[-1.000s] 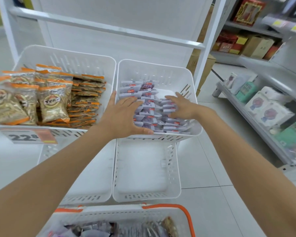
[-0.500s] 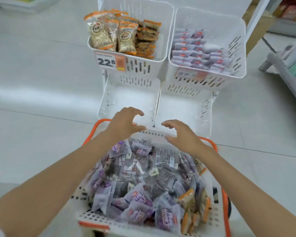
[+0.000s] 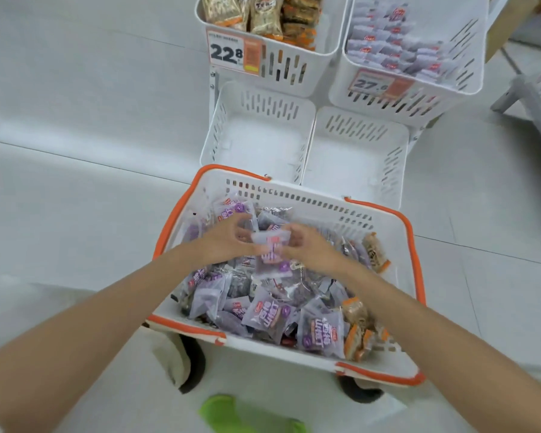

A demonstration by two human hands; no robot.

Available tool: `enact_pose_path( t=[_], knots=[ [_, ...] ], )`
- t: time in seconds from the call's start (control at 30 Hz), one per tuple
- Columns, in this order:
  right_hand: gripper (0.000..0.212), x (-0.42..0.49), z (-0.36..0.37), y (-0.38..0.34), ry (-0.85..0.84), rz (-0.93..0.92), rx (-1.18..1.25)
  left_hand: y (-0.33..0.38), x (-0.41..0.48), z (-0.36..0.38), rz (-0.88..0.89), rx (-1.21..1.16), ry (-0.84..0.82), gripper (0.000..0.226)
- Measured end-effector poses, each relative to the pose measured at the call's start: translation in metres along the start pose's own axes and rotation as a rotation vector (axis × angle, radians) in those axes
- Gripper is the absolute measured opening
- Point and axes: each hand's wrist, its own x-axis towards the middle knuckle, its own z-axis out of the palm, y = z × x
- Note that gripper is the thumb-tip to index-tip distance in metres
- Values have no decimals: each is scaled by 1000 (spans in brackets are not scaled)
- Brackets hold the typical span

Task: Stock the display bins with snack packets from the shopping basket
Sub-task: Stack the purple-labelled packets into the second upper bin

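The white shopping basket with orange trim sits low in front of me, heaped with purple snack packets and a few orange ones. My left hand and my right hand meet over its middle, both pinching one purple snack packet lifted slightly above the heap. Beyond the basket stand two white lower display bins, the left lower bin and the right lower bin, with nothing in them. Above them, the upper left bin holds orange-edged packets and the upper right bin holds pale purple packets.
Price tags reading 22.8 and 27 hang on the upper bins. A low shelf with goods runs along the right edge. Pale floor tiles lie to the left. A green shoe tip shows below the basket.
One second ago both hands rested in the upper right bin. They dropped to the basket, hovered open over it, and now grip one purple packet together.
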Motion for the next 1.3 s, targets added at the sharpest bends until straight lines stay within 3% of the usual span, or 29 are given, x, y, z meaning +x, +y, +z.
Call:
enact_pose_path(
  t=[0.1,0.17,0.2,0.27,0.33,0.4,0.47,0.57,0.67,0.8,0.93,1.07,1.17,1.3],
  knots=[
    [70,1,-8,-23,16,-4,17,1,0,8,-46,-72,-36,26],
    [93,-6,-2,-17,-26,63,-151,-7,2,2,-77,-73,24,32],
    [96,-10,6,-7,-62,91,-234,-11,2,-1,-100,-55,41,40],
    [85,-20,29,14,-207,116,-411,-15,-1,-6,-137,-6,30,43],
    [51,-25,50,35,-310,79,-521,-18,-3,-5,-174,-36,23,35],
    [24,-25,50,42,-232,68,-406,-16,-4,-4,-181,-166,24,29],
    [23,-21,27,30,-55,87,-208,-11,-7,-5,-187,-379,46,30],
    [46,-13,-14,-3,152,32,44,5,-6,-5,-133,-501,-23,36],
    [61,-4,-36,-28,235,-95,41,31,12,8,-49,-127,-94,66],
    [87,3,-77,-46,200,-194,-169,81,42,17,213,139,27,56],
    [68,2,-141,-77,216,-216,-344,147,74,7,431,291,64,81],
    [59,-6,-235,-117,448,-247,-403,232,107,-9,650,247,126,101],
    [54,-7,-314,-135,695,-253,-464,289,146,-29,732,550,279,116],
    [45,24,-394,-145,986,-242,-533,327,204,-44,612,976,321,120]
  ],
)
